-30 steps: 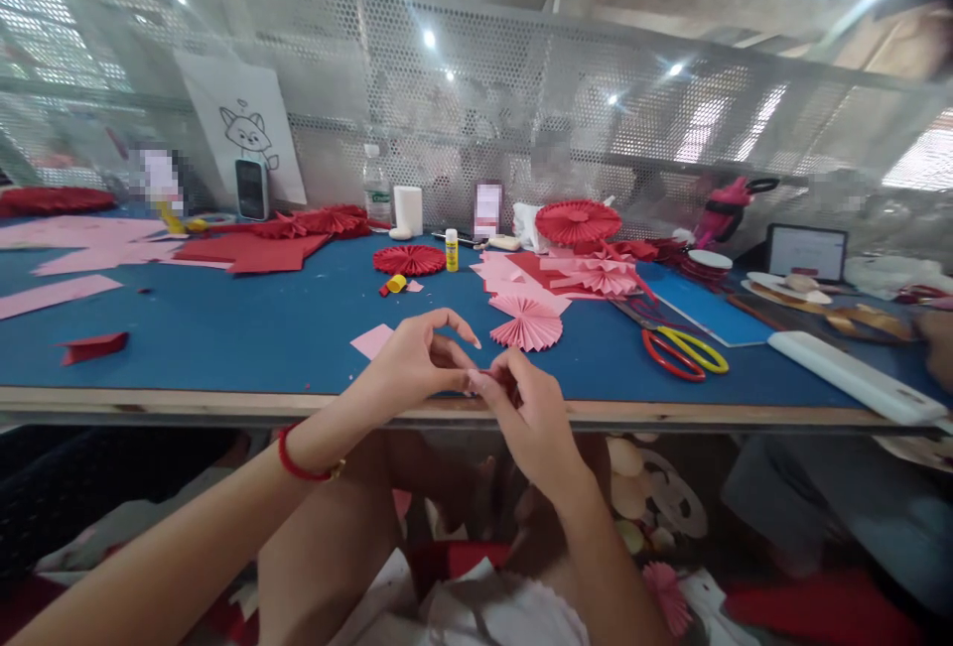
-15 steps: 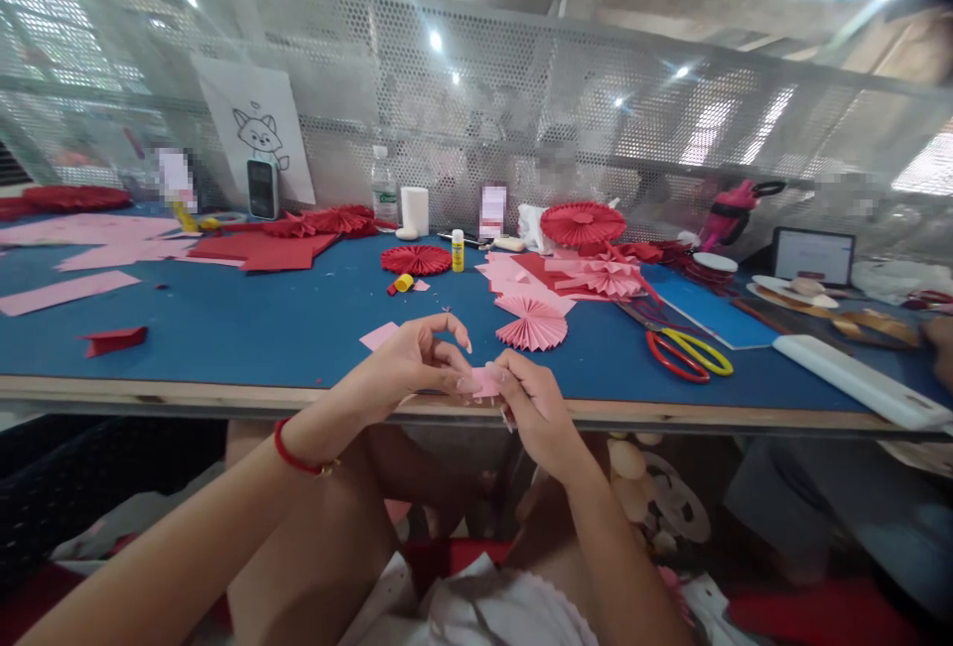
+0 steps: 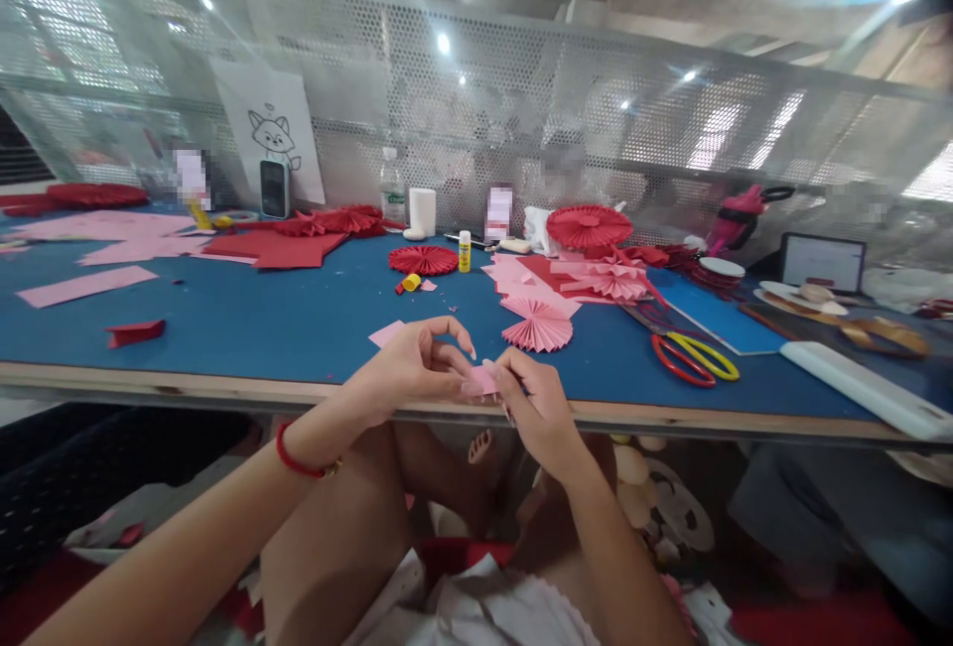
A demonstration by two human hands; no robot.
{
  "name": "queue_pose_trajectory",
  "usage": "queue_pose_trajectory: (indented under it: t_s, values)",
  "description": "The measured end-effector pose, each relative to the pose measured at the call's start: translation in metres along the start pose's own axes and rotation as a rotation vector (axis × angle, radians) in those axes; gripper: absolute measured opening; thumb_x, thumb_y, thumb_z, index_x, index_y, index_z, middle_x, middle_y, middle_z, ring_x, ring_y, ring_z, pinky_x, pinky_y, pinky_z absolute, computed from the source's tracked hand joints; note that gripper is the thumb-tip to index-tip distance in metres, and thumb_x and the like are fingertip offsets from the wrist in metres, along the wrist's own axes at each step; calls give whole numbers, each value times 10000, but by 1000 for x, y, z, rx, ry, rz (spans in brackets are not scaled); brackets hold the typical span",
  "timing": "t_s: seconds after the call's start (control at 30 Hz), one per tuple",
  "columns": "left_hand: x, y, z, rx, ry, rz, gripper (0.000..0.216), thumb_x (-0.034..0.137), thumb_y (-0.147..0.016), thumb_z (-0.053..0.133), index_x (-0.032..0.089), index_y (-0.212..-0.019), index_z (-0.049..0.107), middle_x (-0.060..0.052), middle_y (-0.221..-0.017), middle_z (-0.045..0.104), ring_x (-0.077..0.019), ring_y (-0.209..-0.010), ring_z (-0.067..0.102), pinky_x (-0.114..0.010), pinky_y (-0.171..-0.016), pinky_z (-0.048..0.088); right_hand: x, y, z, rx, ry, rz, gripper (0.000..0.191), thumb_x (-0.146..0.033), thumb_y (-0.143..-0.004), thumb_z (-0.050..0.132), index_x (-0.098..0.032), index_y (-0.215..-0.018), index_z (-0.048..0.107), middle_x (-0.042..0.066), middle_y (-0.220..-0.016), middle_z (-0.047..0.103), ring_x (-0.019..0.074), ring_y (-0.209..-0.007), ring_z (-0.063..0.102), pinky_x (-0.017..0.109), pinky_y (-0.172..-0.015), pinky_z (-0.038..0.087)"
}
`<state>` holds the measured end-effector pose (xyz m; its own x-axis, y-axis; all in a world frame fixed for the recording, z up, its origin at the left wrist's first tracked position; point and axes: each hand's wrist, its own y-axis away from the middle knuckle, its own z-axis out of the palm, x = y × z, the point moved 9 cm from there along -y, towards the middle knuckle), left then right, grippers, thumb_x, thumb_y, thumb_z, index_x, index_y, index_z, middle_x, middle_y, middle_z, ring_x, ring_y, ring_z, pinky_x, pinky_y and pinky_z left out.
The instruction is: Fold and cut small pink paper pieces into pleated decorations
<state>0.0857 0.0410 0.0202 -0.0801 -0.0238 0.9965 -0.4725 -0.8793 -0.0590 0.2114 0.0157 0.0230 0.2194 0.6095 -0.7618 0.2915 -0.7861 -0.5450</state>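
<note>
My left hand (image 3: 414, 368) and my right hand (image 3: 532, 402) meet just in front of the near edge of the blue table (image 3: 283, 323). Together they pinch a small pink piece of paper (image 3: 483, 381) between fingertips, with the left index finger arched above it. A red cord bracelet (image 3: 296, 461) circles my left wrist. Just past my hands on the table lie a pink pleated paper fan (image 3: 537, 327) and a pink paper scrap (image 3: 387, 332).
Red-and-yellow scissors (image 3: 692, 355) lie to the right. A red pleated rosette (image 3: 424, 259), a glue stick (image 3: 465, 251), stacked pink and red fans (image 3: 596, 264), red sheets (image 3: 279, 247) and pink strips (image 3: 85, 284) cover the table. A white long case (image 3: 856, 388) rests at the right edge. Perforated metal screen behind.
The paper between my fingers showed red a second ago and now shows pink; my hands have shifted slightly up and right, staying together at the table edge.
</note>
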Motion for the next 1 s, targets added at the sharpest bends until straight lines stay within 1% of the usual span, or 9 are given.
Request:
queue_pose_trajectory:
  t_s: [0.2,0.33,0.47,0.57,0.67,0.7,0.77,0.87,1.0]
  values:
    - [-4,-1,-1,13,-47,10,438,268,-597,957,180,-840,603,-2,-640,751,-161,-603,737,-213,-599,559,-4,-5,10,-112,57,-16,351,-356,-1031,464,-208,-713,460,-56,-596,440,92,-546,404,218,-545,275]
    - [-4,4,-9,34,-49,22,452,267,-592,961,172,-849,602,-5,-642,749,-143,-594,718,-204,-596,550,-2,-9,14,-112,23,4,343,-367,-1035,474,-208,-730,477,-57,-594,472,93,-543,442,212,-550,306]
    - [-5,14,-15,86,-23,58,430,261,-625,942,176,-874,601,3,-643,749,-117,-577,694,-192,-604,556,2,-3,17,-53,-84,31,360,-415,-1058,420,-210,-771,491,-51,-606,524,96,-546,517,210,-562,386]
    - [-9,22,-14,117,5,66,418,281,-622,939,182,-846,600,8,-611,739,-114,-534,674,-187,-564,552,1,10,16,59,-144,48,357,-424,-1067,388,-198,-851,561,-26,-678,577,102,-601,558,216,-588,427]
    - [-13,26,-9,122,25,53,438,264,-570,960,184,-797,595,16,-573,721,-121,-474,655,-195,-509,546,-6,24,14,160,-174,38,246,-394,-1009,546,-205,-1104,672,10,-844,662,117,-713,609,220,-621,459]
    - [-12,27,-7,122,28,49,440,242,-550,967,182,-769,590,16,-566,717,-123,-463,653,-194,-497,543,-9,26,14,175,-177,28,238,-367,-978,609,-222,-1146,695,18,-898,682,123,-751,625,221,-635,472]
    - [-10,28,-3,123,31,47,433,185,-526,970,173,-711,580,11,-558,715,-126,-473,665,-181,-494,538,-15,30,13,199,-178,-3,176,-305,-938,674,-238,-1080,753,29,-936,702,134,-797,645,224,-648,488]
    - [-8,32,1,112,40,51,378,124,-546,956,150,-694,609,-10,-584,733,-123,-528,692,-157,-527,542,-22,35,7,256,-175,-42,121,-243,-936,676,-225,-928,795,38,-871,711,139,-779,651,228,-629,486]
    - [-17,41,5,92,90,49,256,185,-671,913,135,-772,683,-32,-650,764,-111,-586,707,-146,-576,550,-29,45,0,269,-124,-84,119,-173,-926,687,-227,-937,792,28,-883,742,132,-810,669,228,-682,508]
